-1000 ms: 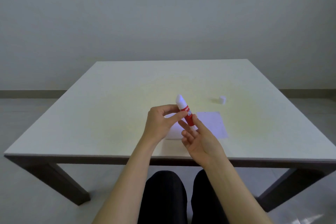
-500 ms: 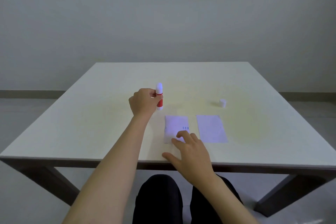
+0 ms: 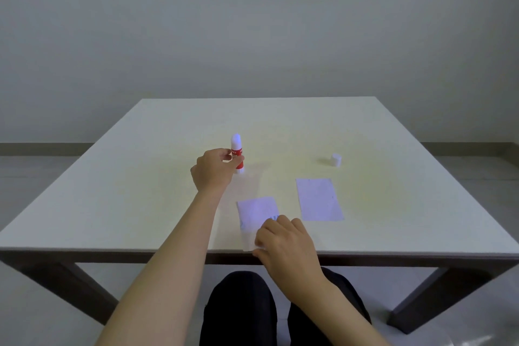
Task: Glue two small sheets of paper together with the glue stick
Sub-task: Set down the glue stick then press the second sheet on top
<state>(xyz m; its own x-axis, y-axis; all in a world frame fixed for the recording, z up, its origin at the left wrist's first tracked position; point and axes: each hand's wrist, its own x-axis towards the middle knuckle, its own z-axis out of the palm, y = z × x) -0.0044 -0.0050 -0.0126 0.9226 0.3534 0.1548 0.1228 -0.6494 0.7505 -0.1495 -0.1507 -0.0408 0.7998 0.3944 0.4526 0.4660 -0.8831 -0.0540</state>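
The red glue stick [image 3: 237, 155], its white top uncapped, stands upright on the table left of centre. My left hand [image 3: 214, 174] curls around it, thumb and forefinger against its red body. Two small white paper sheets lie near the front. The left sheet [image 3: 257, 213] reaches the table's front edge, and my right hand [image 3: 286, 244] covers its near part, fingers on top and thumb at the edge. The right sheet [image 3: 318, 199] lies flat and untouched.
The glue stick's small white cap [image 3: 336, 160] lies on the right, behind the right sheet. The pale square table [image 3: 126, 199] has dark legs. My dark-clad knees [image 3: 241, 309] are under its front edge. A plain wall stands behind.
My left hand carried the glue stick away from the right hand and stood it on the table at the left. My right hand dropped onto the left sheet and slid it to the front edge.
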